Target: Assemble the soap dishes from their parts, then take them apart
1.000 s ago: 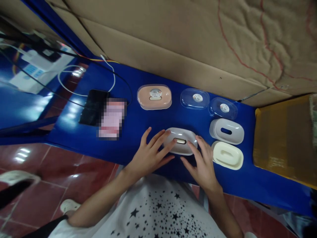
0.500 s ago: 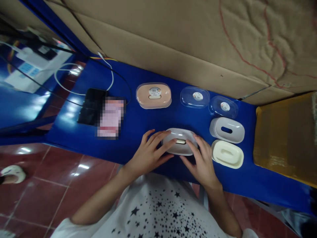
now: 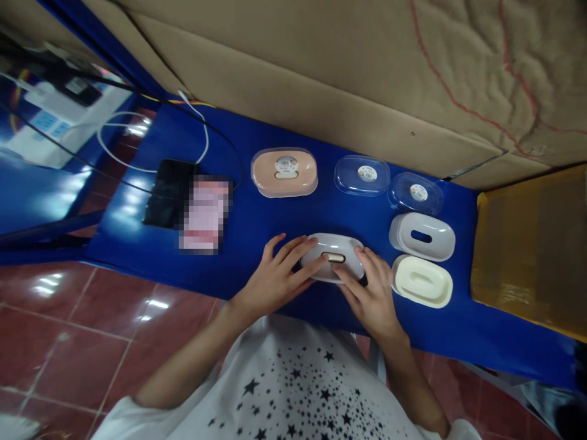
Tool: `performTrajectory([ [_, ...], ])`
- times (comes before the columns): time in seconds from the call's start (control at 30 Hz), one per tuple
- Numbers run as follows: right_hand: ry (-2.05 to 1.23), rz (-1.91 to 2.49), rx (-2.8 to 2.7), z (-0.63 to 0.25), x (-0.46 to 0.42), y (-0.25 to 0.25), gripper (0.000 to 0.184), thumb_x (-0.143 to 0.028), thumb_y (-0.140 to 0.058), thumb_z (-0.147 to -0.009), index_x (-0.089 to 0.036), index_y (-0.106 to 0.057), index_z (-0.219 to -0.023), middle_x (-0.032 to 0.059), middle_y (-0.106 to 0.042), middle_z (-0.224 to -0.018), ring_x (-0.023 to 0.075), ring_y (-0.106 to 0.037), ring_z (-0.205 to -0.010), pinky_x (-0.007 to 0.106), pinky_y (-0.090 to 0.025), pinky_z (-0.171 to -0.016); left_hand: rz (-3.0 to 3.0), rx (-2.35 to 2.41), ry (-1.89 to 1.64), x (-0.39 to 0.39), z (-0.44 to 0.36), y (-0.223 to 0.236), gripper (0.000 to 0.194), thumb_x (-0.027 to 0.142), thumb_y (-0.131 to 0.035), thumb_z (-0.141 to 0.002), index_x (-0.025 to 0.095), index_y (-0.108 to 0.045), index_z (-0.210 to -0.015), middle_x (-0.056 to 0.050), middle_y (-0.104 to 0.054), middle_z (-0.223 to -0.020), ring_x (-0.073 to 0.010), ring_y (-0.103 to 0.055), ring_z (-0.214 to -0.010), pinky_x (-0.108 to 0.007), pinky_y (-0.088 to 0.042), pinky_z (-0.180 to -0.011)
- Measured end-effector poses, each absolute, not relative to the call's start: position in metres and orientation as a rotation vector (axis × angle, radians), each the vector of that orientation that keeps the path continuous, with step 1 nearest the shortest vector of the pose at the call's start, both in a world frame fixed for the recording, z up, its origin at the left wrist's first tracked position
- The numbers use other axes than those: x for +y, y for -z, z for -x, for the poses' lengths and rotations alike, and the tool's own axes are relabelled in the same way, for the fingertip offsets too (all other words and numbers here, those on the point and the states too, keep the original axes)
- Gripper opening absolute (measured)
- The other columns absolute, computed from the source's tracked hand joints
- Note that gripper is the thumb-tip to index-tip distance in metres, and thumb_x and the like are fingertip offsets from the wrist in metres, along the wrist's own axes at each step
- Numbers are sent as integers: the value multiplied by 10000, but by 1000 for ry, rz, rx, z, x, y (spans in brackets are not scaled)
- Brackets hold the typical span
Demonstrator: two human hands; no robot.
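Observation:
A pale grey-white oval soap dish point(image 3: 334, 242) lies on the blue table in front of me, with a cream piece point(image 3: 336, 258) showing through its middle slot. My left hand point(image 3: 279, 272) grips the dish's left end, its index fingertip on the left end of the slot. At the right end, my right hand point(image 3: 370, 293) has fingers on the rim, and one fingertip touches the lower edge of the slot. To the right lie a white slotted dish point(image 3: 438, 241) and a cream dish point(image 3: 406, 283) with a raised middle ridge.
Behind are a peach lidded soap box point(image 3: 263, 171) and two clear lids, one left point(image 3: 346, 177) and one right point(image 3: 401, 189). A phone point(image 3: 206, 214) and a black device point(image 3: 167, 195) with cables lie left. A taped carton point(image 3: 527, 250) stands right, with brown board along the back.
My right index finger has shifted from the upper right of the slot to its lower edge. My left hand stays on the dish. The camera view has shifted slightly.

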State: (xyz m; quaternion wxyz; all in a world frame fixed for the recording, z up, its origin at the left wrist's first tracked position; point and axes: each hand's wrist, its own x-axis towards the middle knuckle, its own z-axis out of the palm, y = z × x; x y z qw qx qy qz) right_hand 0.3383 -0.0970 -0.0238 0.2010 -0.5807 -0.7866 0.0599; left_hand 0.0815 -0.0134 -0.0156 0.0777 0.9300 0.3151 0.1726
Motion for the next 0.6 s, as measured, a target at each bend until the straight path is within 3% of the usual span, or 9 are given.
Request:
performTrajectory([
  [0.27,-155,1623,-2248,-336,-98,22,466,-190,-684,-1025,-349,-629,-1460,102,-319,-1785,357,-439,-1565,623,-445,-1193,-2745,940,-498,-14,-83,14,541,311,-698,-1047,254,-508,-1549,-191,-593,-1562,-344,-588,-1430,-636,-365,-1234],
  [0.43,-166,1593,-2323,-343,-94,15,478,-283,-671,-1050,-295,-586,-1520,169,-430,-1714,376,-467,-1541,647,-421,-1200,-2692,940,-484,-10,-80,7,523,285,-691,-1052,244,-515,-1543,-196,-573,-1576,-335,-597,-1416,-637,-351,-1243],
  [0.6,-202,1576,-2393,-374,-72,-12,620,-401,-614,-1082,-216,-432,-1645,191,-536,-1634,361,-567,-1446,573,-493,-1158,-2681,893,-525,20,-86,-18,607,379,-695,-1050,205,-474,-1588,-217,-533,-1600,-348,-527,-1488,-608,-344,-1272],
])
